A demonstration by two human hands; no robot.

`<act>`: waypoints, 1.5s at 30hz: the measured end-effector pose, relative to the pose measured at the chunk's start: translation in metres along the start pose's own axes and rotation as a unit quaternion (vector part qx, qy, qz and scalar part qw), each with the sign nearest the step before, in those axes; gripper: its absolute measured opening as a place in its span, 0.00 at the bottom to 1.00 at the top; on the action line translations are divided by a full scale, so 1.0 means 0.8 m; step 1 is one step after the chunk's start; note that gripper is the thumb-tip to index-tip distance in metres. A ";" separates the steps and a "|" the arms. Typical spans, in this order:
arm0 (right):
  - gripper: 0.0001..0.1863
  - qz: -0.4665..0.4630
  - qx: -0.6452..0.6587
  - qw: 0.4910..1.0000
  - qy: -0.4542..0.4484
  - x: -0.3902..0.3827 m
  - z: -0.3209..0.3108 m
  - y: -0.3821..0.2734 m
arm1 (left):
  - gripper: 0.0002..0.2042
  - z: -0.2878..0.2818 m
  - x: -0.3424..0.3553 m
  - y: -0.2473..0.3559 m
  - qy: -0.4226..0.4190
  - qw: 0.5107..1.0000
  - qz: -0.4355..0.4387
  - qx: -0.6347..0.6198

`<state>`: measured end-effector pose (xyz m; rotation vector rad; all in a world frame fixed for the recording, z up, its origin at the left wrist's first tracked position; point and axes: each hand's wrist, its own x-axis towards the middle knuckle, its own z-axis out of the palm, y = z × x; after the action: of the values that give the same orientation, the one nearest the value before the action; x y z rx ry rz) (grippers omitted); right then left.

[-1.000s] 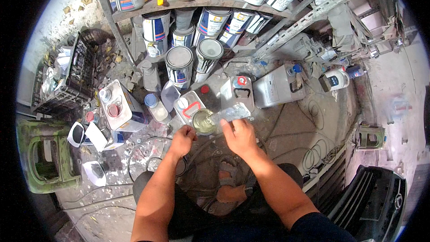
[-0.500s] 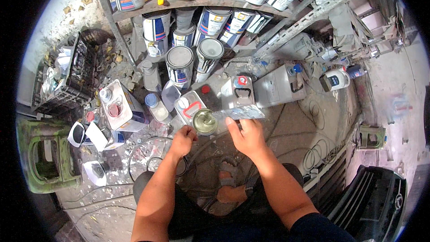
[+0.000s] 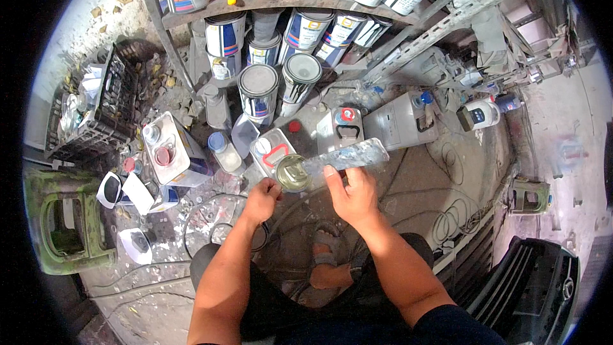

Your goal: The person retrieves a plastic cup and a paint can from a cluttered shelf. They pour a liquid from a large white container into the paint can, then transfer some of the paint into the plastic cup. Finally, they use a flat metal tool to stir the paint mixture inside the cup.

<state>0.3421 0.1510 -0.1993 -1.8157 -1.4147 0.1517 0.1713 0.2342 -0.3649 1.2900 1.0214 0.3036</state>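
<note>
My left hand [image 3: 262,200] is closed in a pinch at the left edge of a small round cup [image 3: 296,189]. Olive-green liquid, which looks like paint, is inside the cup. In my right hand [image 3: 353,194] is a flat, paint-stained mixing stick [image 3: 361,153], gripped between thumb and fingers. Its left end reaches over the cup into the liquid, and its broad grey face points up. Just beyond the cup is a metal can with a red handle [image 3: 276,149], partly hidden by it. A rectangular can with a red cap [image 3: 340,129] stands behind the stick.
Paint tins [image 3: 258,81] stand ahead below a loaded shelf [image 3: 274,10]. To the left are a square can [image 3: 175,153], a black crate [image 3: 108,99] and a green stool [image 3: 48,217]. Cables [image 3: 453,217] coil on the floor at right, near a dark grille [image 3: 536,281].
The free end of the mixing stick has moved up and to the right, and more of its flat face shows. My left hand stays at the cup.
</note>
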 end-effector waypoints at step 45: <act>0.09 0.003 -0.025 0.999 -0.035 -0.014 0.011 0.030 | 0.11 0.004 0.005 -0.008 -0.006 1.000 -0.002 -0.003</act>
<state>0.3517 0.1449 -0.2250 -1.8710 -1.4737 0.1862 0.1739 0.2329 -0.3727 1.2819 1.0127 0.2949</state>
